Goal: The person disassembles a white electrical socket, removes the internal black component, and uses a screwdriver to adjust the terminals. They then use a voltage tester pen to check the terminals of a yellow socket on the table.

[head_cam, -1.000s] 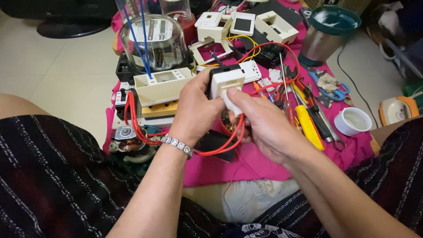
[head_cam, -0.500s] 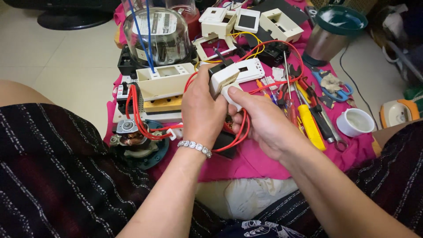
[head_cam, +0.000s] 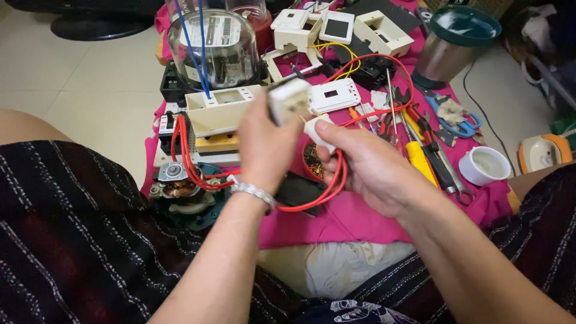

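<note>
- Two hands are up over the pink cloth (head_cam: 360,216): my left hand (head_cam: 264,147) is closed around a small white plastic block (head_cam: 289,99), lifted clear of the cloth and a little blurred in the head view.
- My right hand (head_cam: 372,168) grips a second white piece (head_cam: 318,133) between thumb and fingers, just beside the block; I cannot tell if the two parts touch.
- A red wire (head_cam: 327,192) loops under both hands and runs off toward the black part (head_cam: 373,73) further back. Its ends are hidden behind my fingers.
- Risk one, as I judge it: pulling the two white pieces apart could tug the red wire loose from whatever holds it, since the loop hangs with little slack showing near the palm.
- Risk two: the white block is held by fingertips only, so a slip would drop it among the loose tools below, by the yellow-handled screwdriver (head_cam: 420,162) and pliers (head_cam: 396,120).
- Risk three: the wire loop lies near the cream box (head_cam: 223,111) with its own red wires (head_cam: 183,156); a wide sweep of my left wrist could snag them and drag that stack, or knock the glass-domed meter (head_cam: 213,45) behind it.
- Small white cup (head_cam: 485,165) sits well apart at right, out of harm.
</note>
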